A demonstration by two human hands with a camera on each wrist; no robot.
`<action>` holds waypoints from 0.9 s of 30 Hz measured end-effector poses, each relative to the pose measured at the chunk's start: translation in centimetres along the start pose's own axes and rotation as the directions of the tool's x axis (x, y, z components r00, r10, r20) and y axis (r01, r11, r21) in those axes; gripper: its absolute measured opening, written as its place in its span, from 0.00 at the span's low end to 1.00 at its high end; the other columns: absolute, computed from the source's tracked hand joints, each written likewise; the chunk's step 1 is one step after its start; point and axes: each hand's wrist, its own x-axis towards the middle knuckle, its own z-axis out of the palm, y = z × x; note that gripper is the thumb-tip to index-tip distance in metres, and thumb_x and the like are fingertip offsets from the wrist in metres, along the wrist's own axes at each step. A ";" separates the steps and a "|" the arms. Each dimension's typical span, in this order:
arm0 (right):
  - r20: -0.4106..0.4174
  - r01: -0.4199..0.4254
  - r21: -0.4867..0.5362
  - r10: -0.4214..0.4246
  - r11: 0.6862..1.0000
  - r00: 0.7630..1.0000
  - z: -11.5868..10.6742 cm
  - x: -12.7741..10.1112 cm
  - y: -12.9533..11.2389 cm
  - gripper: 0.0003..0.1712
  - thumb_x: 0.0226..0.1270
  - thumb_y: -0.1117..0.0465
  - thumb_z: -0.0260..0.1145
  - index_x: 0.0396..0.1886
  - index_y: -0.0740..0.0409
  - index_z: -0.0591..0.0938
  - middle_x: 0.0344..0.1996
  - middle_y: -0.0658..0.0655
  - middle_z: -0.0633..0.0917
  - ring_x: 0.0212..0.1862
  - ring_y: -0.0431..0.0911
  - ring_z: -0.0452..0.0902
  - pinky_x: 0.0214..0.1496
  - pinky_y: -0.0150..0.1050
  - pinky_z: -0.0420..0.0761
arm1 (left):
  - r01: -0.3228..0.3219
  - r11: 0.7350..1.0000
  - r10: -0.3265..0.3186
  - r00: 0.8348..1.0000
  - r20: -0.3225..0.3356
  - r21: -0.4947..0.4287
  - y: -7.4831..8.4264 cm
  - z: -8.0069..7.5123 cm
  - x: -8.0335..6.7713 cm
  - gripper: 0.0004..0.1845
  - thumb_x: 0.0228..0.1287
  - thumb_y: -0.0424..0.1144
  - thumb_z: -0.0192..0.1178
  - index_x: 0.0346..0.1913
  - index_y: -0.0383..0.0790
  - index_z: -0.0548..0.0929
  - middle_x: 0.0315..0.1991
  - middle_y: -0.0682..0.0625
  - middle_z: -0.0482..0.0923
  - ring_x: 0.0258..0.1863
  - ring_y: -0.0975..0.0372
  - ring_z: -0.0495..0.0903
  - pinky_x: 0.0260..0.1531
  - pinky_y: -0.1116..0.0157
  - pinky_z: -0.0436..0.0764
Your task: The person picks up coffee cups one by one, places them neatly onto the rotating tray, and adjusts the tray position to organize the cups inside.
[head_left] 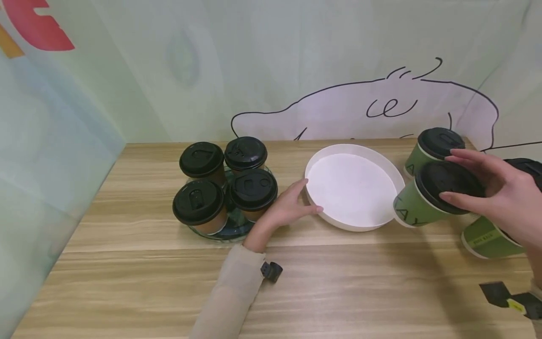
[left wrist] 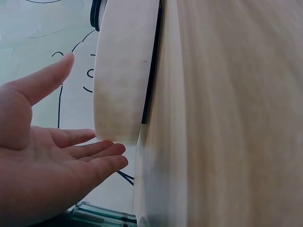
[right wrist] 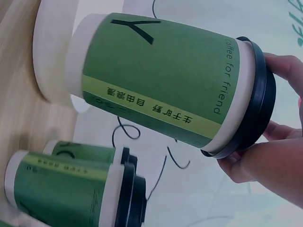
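While head shows lid, wrist shows lettering point(right wrist: 222, 78)

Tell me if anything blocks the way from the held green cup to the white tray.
Nothing visible does. The right hand grips the green cup by its lid, right at the white tray rim. The tray's inside is bare. The left hand touches the tray's far side, off that path.

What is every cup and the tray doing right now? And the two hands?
Held green cup: lidded, tilted, lifted by its lid at the tray's edge.
Two other green cups: lidded, standing.
Four brown cups: lidded, upright on a glass dish.
White tray: empty, flat.
Left hand: fingers straight, touching the tray.
Right hand: grips the lid.
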 end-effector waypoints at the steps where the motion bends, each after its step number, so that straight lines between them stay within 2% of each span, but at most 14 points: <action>1: 0.009 -0.010 -0.003 0.010 1.000 1.000 0.2 0.2 -0.3 0.43 0.43 0.77 0.72 0.62 0.50 0.70 0.47 0.39 0.75 0.46 0.28 0.70 0.43 0.16 0.66 | -0.004 1.000 0.004 1.000 -0.001 0.002 0.0 0.0 0.0 0.44 0.56 0.45 0.64 0.70 0.38 0.52 0.70 0.41 0.49 0.68 0.52 0.49 0.64 0.55 0.53; 6: 0.051 -0.064 -0.047 0.066 0.997 0.996 1.0 1.2 -1.0 0.40 0.49 0.66 0.73 0.63 0.46 0.68 0.51 0.42 0.73 0.47 0.27 0.69 0.41 0.15 0.66 | -0.014 1.000 0.014 1.000 -0.005 -0.004 -0.1 0.0 0.0 0.44 0.55 0.46 0.65 0.70 0.37 0.53 0.69 0.41 0.50 0.68 0.52 0.49 0.64 0.55 0.53; 13: 0.112 -0.041 -0.072 0.049 0.997 0.993 2.8 2.8 -1.6 0.39 0.50 0.62 0.73 0.63 0.49 0.67 0.54 0.50 0.73 0.49 0.29 0.68 0.44 0.16 0.65 | -0.003 1.000 0.003 1.000 -0.007 -0.005 -0.1 0.0 0.0 0.44 0.55 0.46 0.65 0.70 0.38 0.53 0.70 0.41 0.49 0.68 0.52 0.49 0.64 0.55 0.53; 17: 0.158 -0.045 -0.075 0.056 0.996 0.986 4.0 3.5 -2.2 0.39 0.51 0.59 0.73 0.63 0.49 0.67 0.56 0.54 0.72 0.55 0.36 0.67 0.48 0.18 0.65 | -0.001 1.000 0.001 1.000 -0.003 -0.005 -0.1 -0.1 0.0 0.45 0.55 0.46 0.65 0.70 0.39 0.53 0.70 0.42 0.49 0.68 0.53 0.49 0.64 0.56 0.53; 20: 0.188 -0.045 -0.055 0.055 0.997 0.981 4.9 4.1 -2.7 0.39 0.51 0.59 0.72 0.64 0.50 0.66 0.57 0.55 0.71 0.58 0.46 0.66 0.56 0.29 0.65 | -0.003 1.000 0.003 1.000 0.001 -0.008 -0.2 -0.1 0.1 0.45 0.55 0.46 0.65 0.70 0.39 0.53 0.70 0.42 0.49 0.68 0.53 0.49 0.64 0.55 0.53; 23: 0.213 -0.043 -0.017 0.045 0.999 0.976 6.0 4.7 -3.0 0.41 0.51 0.61 0.72 0.65 0.54 0.65 0.57 0.58 0.71 0.60 0.53 0.65 0.61 0.45 0.64 | -0.001 1.000 0.001 1.000 0.005 -0.009 -0.2 -0.1 0.1 0.45 0.54 0.45 0.65 0.70 0.39 0.52 0.70 0.42 0.49 0.68 0.53 0.48 0.64 0.55 0.53; 27: 0.228 -0.009 0.017 0.005 1.000 0.974 7.5 5.4 -3.3 0.40 0.50 0.65 0.72 0.64 0.59 0.66 0.57 0.62 0.72 0.59 0.56 0.65 0.59 0.49 0.64 | -0.008 1.000 0.008 1.000 0.010 -0.008 -0.2 -0.2 0.0 0.45 0.54 0.45 0.66 0.70 0.39 0.52 0.70 0.42 0.49 0.68 0.53 0.48 0.64 0.55 0.53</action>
